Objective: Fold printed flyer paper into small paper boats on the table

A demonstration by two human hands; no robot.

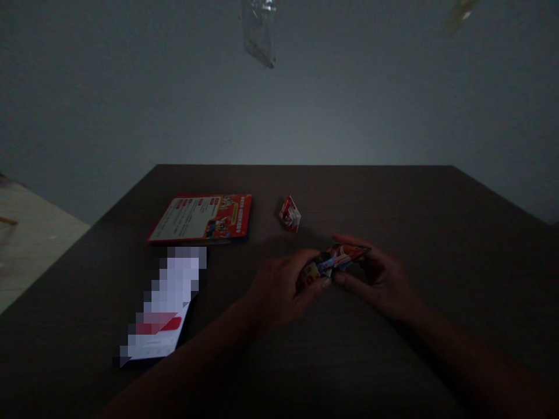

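Note:
Between both hands, just above the table, is a folded piece of colourful printed paper [334,261]. My left hand [286,285] is closed on its left end, thumb along the near edge. The fingers and thumb of my right hand [382,279] pinch its right end. Parts of the paper are hidden behind the fingers. Farther back, a small folded red-and-white printed paper piece [290,214] stands on the table, apart from my hands.
A red printed booklet or stack of sheets [187,218] lies at the back left of the dark table [371,192]. Nearer me is a phone [168,311] with a lit, partly pixelated screen. A clear plastic bag [258,32] shows high against the pale wall [349,87].

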